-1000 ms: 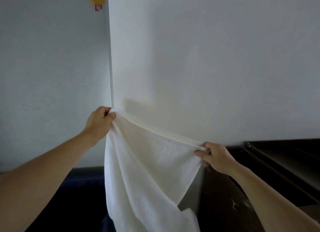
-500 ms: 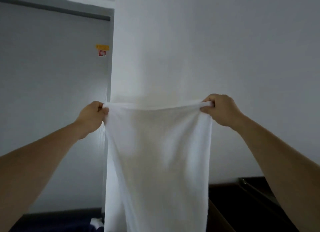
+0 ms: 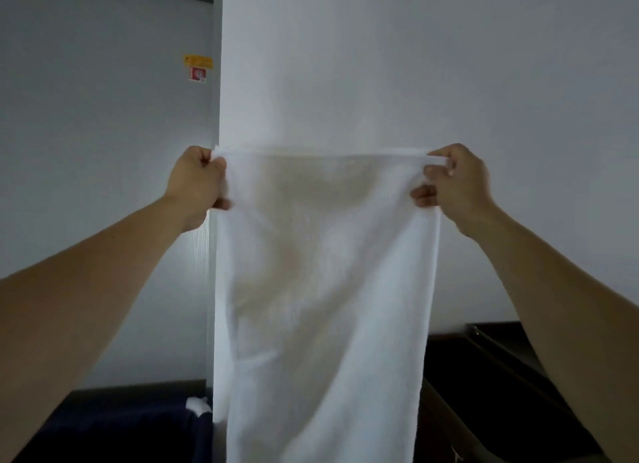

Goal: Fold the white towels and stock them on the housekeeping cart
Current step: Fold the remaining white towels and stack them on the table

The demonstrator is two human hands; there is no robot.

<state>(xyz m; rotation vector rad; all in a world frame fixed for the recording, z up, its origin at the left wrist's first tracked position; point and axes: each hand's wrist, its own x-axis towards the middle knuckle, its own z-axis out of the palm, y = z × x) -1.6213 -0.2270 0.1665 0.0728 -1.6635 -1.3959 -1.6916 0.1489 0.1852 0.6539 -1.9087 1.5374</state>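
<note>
**Q:** What fills the middle of the frame?

**A:** A white towel [image 3: 325,289] hangs flat in front of a pale wall [image 3: 432,65]. It runs from mid-height down past the bottom edge, so its lower end is out of sight.

**Q:** Where are the hands?

**A:** They are well apart and level with each other at mid-height. The left hand [image 3: 198,182], left of centre, pinches the towel's top left corner. The right hand [image 3: 453,182], right of centre, pinches the top right corner, fingers curled over the hem. The top edge runs straight between them.

**Q:** What else shows?

**A:** In the upper left, a yellow and red sticker [image 3: 197,69] sits on a grey panel [image 3: 103,151]. In the lower right there is dark shelving [image 3: 491,376], too dim to say whether it is the cart. In the lower left a dark blue surface [image 3: 121,424] carries a small white lump of cloth [image 3: 198,404], just beside the towel.

**Q:** How should this step be done well?

**A:** As I judge it, the towel is being spread for its first fold. Hold the corners level and the hem taut so the cloth hangs untwisted. A soft diagonal ripple crosses the middle, and a light shake would likely clear it. Then bring the corners together and match the edges before releasing either pinch. Folding looks barely begun, and stocking has not started.
</note>
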